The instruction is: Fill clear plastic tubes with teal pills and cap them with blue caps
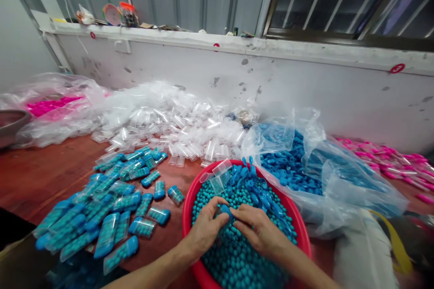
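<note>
Over a red basin (307,239) of teal beads (233,259), my left hand (207,226) is closed around a small clear tube, mostly hidden by the fingers. A blue cap (225,213) shows at the tube's end. The fingers of my right hand (257,226) are closed against that cap from the other side. Loose blue caps (267,201) lie on the beads along the basin's far right. Several empty clear tubes (219,178) rest on the beads at the far rim.
Bead-filled tubes with blue caps (125,201) are heaped on the red table (57,158) at left. Behind stands a pile of clear tubes (162,117). A plastic bag of blue caps (288,167) lies to the right, with pink pieces (396,162) beyond it.
</note>
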A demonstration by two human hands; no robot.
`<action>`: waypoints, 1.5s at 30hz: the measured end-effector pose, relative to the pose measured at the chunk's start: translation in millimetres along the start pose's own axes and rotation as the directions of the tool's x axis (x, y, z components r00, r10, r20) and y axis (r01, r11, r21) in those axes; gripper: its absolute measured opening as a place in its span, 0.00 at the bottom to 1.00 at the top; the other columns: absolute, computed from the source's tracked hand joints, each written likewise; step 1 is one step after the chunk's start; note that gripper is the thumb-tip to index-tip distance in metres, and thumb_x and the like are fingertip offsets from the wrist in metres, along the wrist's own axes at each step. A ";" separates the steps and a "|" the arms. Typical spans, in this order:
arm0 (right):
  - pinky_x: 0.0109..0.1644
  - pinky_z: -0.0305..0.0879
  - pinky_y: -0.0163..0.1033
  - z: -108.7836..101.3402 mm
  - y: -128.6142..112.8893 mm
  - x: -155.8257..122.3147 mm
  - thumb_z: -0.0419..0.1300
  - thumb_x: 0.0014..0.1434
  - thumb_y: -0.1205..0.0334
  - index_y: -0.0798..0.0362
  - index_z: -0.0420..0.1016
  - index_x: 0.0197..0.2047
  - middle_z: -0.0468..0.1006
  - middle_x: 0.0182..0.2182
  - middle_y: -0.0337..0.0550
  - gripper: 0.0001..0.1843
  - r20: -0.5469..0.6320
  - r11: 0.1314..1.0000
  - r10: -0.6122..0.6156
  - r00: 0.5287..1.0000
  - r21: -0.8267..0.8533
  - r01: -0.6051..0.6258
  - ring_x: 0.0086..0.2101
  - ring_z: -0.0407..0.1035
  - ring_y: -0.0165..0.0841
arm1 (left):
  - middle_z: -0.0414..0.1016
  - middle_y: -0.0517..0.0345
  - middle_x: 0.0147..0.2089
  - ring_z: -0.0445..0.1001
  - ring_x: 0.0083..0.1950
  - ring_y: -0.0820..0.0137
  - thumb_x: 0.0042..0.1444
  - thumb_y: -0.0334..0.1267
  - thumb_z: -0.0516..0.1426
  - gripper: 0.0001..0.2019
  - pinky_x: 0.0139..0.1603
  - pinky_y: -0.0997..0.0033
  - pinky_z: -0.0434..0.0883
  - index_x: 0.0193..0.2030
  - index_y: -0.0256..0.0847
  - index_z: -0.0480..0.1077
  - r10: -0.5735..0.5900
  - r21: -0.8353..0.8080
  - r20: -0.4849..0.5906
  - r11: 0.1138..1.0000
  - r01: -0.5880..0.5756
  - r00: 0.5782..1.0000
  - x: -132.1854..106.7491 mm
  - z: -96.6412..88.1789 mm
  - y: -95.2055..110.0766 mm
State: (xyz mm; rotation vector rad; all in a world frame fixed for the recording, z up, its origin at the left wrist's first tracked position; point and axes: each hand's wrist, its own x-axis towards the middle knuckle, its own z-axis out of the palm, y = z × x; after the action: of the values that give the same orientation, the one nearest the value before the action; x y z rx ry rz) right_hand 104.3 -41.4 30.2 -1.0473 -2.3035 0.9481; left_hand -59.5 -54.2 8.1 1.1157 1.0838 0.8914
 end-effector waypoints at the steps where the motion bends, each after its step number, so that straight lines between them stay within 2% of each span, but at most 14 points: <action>1: 0.37 0.61 0.37 -4.7 0.1 2.2 0.52 0.56 0.63 0.52 0.73 0.34 0.69 0.29 0.40 0.09 0.010 0.990 0.051 0.999 0.135 -0.052 0.31 0.64 0.31 | 0.58 0.71 0.21 0.57 0.13 0.82 0.52 0.44 0.52 0.13 0.11 0.84 0.53 0.42 0.42 0.57 -0.009 -0.007 0.037 1.000 0.010 0.999 0.4 -1.5 0.9; 4: 0.30 0.63 0.36 -8.0 5.0 10.6 0.58 0.48 0.60 0.53 0.70 0.41 0.69 0.29 0.37 0.15 -0.023 0.804 0.285 0.958 0.549 -0.226 0.26 0.63 0.29 | 0.60 0.70 0.22 0.61 0.14 0.80 0.52 0.44 0.52 0.14 0.11 0.85 0.55 0.42 0.43 0.55 -0.019 -0.004 0.105 1.000 0.019 0.994 1.1 -3.8 0.4; 6: 0.26 0.63 0.35 -2.6 9.7 16.0 0.61 0.44 0.58 0.54 0.68 0.43 0.69 0.27 0.36 0.21 -0.068 0.682 0.405 0.912 0.687 -0.252 0.23 0.63 0.28 | 0.59 0.70 0.22 0.59 0.14 0.82 0.51 0.42 0.52 0.12 0.12 0.84 0.58 0.41 0.42 0.56 0.006 0.000 0.114 1.000 -0.006 0.994 0.7 -2.5 -3.1; 7: 0.25 0.63 0.35 0.8 11.3 18.2 0.62 0.43 0.58 0.55 0.68 0.42 0.69 0.27 0.36 0.22 -0.091 0.668 0.425 0.901 0.702 -0.244 0.24 0.64 0.29 | 0.57 0.71 0.22 0.57 0.15 0.82 0.51 0.42 0.52 0.12 0.13 0.84 0.59 0.40 0.42 0.56 0.021 0.001 0.114 1.000 -0.021 0.993 0.3 -1.2 -5.2; 11: 0.33 0.64 0.37 8.3 8.2 20.2 0.57 0.50 0.58 0.55 0.72 0.35 0.73 0.28 0.40 0.11 -0.161 0.827 0.329 0.931 0.525 -0.201 0.30 0.67 0.32 | 0.55 0.70 0.22 0.56 0.16 0.81 0.52 0.42 0.51 0.12 0.13 0.83 0.59 0.41 0.41 0.55 0.019 0.000 0.049 1.000 -0.019 0.999 -1.4 3.6 -10.2; 14: 0.43 0.63 0.40 9.8 -1.4 13.5 0.53 0.55 0.61 0.53 0.72 0.41 0.74 0.36 0.42 0.11 -0.159 0.934 0.198 0.967 0.330 -0.137 0.37 0.67 0.34 | 0.58 0.69 0.24 0.55 0.16 0.82 0.51 0.41 0.51 0.15 0.13 0.83 0.56 0.44 0.41 0.55 -0.020 -0.016 -0.027 1.000 0.020 0.999 -1.6 3.3 -8.0; 15: 0.47 0.62 0.41 11.5 -4.2 10.4 0.54 0.55 0.60 0.53 0.69 0.46 0.73 0.42 0.44 0.15 -0.128 0.951 0.170 0.977 0.283 -0.128 0.42 0.66 0.36 | 0.59 0.68 0.25 0.56 0.16 0.81 0.51 0.41 0.52 0.17 0.14 0.82 0.57 0.47 0.41 0.55 -0.018 -0.030 -0.049 0.999 0.017 0.999 -1.6 2.6 -6.7; 17: 0.55 0.55 0.44 17.7 -7.3 4.6 0.62 0.48 0.59 0.55 0.56 0.58 0.62 0.54 0.50 0.35 -0.032 0.967 0.163 0.986 0.204 -0.153 0.53 0.57 0.40 | 0.62 0.66 0.26 0.60 0.19 0.79 0.51 0.42 0.52 0.20 0.18 0.81 0.60 0.50 0.41 0.55 0.011 -0.059 -0.081 0.998 -0.016 0.997 -1.9 1.2 -3.8; 20: 0.60 0.45 0.45 31.6 -5.5 0.9 0.69 0.36 0.59 0.63 0.39 0.63 0.47 0.61 0.58 0.58 0.029 0.971 0.208 0.978 0.117 -0.210 0.59 0.43 0.43 | 0.68 0.60 0.34 0.68 0.34 0.72 0.49 0.41 0.55 0.22 0.34 0.76 0.65 0.51 0.39 0.59 0.084 -0.105 -0.071 0.990 -0.091 0.994 -3.3 0.7 -0.1; 23: 0.58 0.51 0.45 42.0 -3.8 2.9 0.68 0.37 0.59 0.61 0.38 0.63 0.53 0.59 0.57 0.57 -0.043 0.971 0.220 0.975 0.106 -0.215 0.57 0.50 0.43 | 0.69 0.56 0.42 0.66 0.44 0.67 0.48 0.40 0.56 0.22 0.45 0.71 0.64 0.50 0.38 0.61 0.120 -0.140 -0.043 0.982 -0.125 0.992 -5.3 2.3 2.2; 29: 0.47 0.63 0.44 42.7 -16.7 4.2 0.62 0.42 0.60 0.58 0.50 0.58 0.66 0.49 0.54 0.41 -0.163 0.987 0.162 0.973 0.039 -0.157 0.45 0.66 0.42 | 0.69 0.58 0.37 0.68 0.41 0.68 0.50 0.40 0.54 0.16 0.44 0.70 0.65 0.45 0.38 0.62 0.094 -0.104 -0.066 0.989 -0.101 0.993 -8.8 6.7 1.0; 34: 0.42 0.66 0.43 39.7 -18.3 1.4 0.62 0.43 0.58 0.56 0.48 0.59 0.69 0.46 0.52 0.43 -0.140 0.987 0.163 0.977 0.014 -0.163 0.41 0.68 0.41 | 0.69 0.57 0.40 0.67 0.41 0.68 0.51 0.38 0.53 0.22 0.47 0.69 0.63 0.52 0.38 0.55 0.124 -0.045 -0.051 0.991 -0.126 0.991 -7.9 4.8 -2.8; 39: 0.43 0.65 0.42 38.6 -14.3 -0.4 0.64 0.42 0.53 0.58 0.46 0.60 0.68 0.47 0.53 0.47 -0.156 0.984 0.172 0.973 -0.010 -0.176 0.42 0.68 0.41 | 0.65 0.53 0.50 0.65 0.49 0.66 0.51 0.37 0.52 0.25 0.53 0.67 0.58 0.56 0.38 0.51 0.156 -0.019 0.013 0.988 -0.155 0.988 -7.1 2.1 -1.0; 45: 0.40 0.65 0.41 35.1 -16.5 -2.7 0.64 0.41 0.53 0.56 0.47 0.59 0.70 0.45 0.51 0.46 -0.119 0.984 0.175 0.977 -0.010 -0.178 0.40 0.69 0.41 | 0.67 0.52 0.48 0.65 0.48 0.65 0.51 0.37 0.51 0.24 0.51 0.66 0.59 0.55 0.36 0.53 0.154 0.055 0.009 0.986 -0.155 0.988 -11.1 4.6 3.2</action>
State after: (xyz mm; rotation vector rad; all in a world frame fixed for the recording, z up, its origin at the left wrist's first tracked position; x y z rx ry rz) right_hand 76.3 -65.6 18.5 -1.2984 -2.1560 0.9043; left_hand -58.0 -65.0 14.0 1.2611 1.0337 0.9842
